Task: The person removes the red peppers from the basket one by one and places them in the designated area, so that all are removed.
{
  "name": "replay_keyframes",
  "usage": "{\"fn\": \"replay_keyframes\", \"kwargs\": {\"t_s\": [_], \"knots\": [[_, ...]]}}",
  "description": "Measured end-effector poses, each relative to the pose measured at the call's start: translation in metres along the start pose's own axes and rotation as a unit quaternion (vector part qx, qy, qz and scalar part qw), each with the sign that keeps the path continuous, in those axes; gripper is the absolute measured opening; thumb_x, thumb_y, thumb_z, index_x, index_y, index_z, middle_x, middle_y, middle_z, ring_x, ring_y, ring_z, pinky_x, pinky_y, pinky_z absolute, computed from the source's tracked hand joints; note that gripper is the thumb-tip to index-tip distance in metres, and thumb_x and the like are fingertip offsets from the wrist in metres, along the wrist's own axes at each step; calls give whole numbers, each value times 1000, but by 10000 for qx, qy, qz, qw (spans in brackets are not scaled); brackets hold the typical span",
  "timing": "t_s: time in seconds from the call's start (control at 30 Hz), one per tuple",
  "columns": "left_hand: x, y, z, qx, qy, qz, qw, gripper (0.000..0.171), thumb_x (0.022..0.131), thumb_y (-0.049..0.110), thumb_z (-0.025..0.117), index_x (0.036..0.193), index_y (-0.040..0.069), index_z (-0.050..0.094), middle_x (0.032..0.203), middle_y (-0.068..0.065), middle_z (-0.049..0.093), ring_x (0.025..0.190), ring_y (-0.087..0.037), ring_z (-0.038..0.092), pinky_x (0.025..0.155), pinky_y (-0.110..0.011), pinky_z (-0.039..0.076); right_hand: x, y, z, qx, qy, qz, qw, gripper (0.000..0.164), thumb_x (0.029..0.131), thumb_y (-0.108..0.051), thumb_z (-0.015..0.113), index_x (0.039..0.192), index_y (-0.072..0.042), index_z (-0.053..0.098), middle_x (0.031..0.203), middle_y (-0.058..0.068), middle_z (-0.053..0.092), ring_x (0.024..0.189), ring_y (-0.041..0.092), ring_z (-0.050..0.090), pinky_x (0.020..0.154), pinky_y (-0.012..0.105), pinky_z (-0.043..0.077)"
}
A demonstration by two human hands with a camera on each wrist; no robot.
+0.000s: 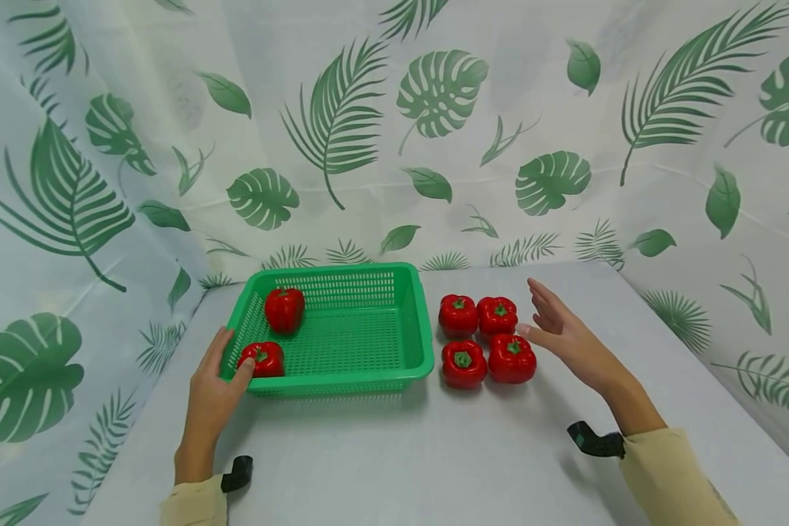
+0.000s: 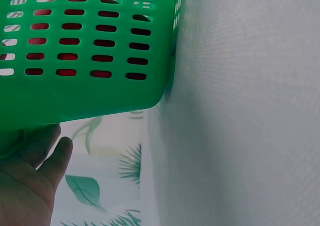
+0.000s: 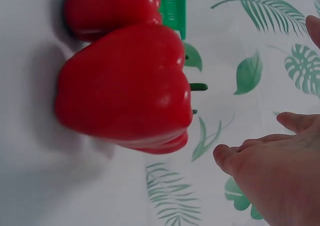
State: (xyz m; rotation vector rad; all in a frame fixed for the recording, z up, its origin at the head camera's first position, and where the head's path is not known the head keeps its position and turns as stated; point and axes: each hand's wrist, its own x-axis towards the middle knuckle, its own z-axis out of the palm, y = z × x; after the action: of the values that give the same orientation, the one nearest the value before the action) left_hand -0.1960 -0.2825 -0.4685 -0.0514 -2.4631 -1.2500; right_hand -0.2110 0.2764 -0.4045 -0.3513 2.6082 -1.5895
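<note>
A green plastic basket (image 1: 342, 381) with slotted walls stands on the left of the table. My left hand (image 1: 212, 391) holds its front left corner, the thumb over the rim and the fingers along the outer left side. In the basket are two red bell peppers: one pepper (image 1: 285, 310) near the back left, another pepper (image 1: 268, 359) by my left thumb. Several more red bell peppers (image 1: 464, 364) stand clustered to the right of the basket. My right hand (image 1: 568, 340) hovers right of this cluster, its fingers extended and nothing in them. The right wrist view shows it apart from the nearest pepper (image 3: 125, 88).
A white cloth covers the table (image 1: 394, 460). Behind and at both sides hangs a white curtain (image 1: 368, 146) printed with green leaves. A black wrist camera (image 1: 237, 473) sits on the left wrist, and another black camera (image 1: 595, 440) on the right.
</note>
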Motion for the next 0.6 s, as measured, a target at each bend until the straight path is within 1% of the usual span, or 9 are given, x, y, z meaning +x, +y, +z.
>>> {"fn": "replay_keyframes", "kwargs": {"t_s": [0.07,0.37,0.6], "knots": [[1,0,0,3,1,1,10000,65,105,19,65,163,2,41,173,-18,29,157,-44,27,118,-72,29,3,-3,1,8,-18,-36,10000,99,102,-33,69,175,-24,2,178,18,6,156,56,18,112,76,32],[1,0,-1,-21,-30,6,10000,65,104,20,64,163,2,41,173,-19,29,157,-45,27,118,-73,29,15,-22,7,-5,-62,-179,9998,98,102,-38,69,175,-25,4,179,15,8,158,53,18,112,77,32],[1,0,-1,-10,-26,-45,10000,65,104,19,64,163,2,41,173,-18,29,157,-45,27,118,-72,29,26,-29,15,130,-161,-351,9992,95,102,-38,68,175,-24,7,179,13,12,159,47,19,116,74,30]]}}
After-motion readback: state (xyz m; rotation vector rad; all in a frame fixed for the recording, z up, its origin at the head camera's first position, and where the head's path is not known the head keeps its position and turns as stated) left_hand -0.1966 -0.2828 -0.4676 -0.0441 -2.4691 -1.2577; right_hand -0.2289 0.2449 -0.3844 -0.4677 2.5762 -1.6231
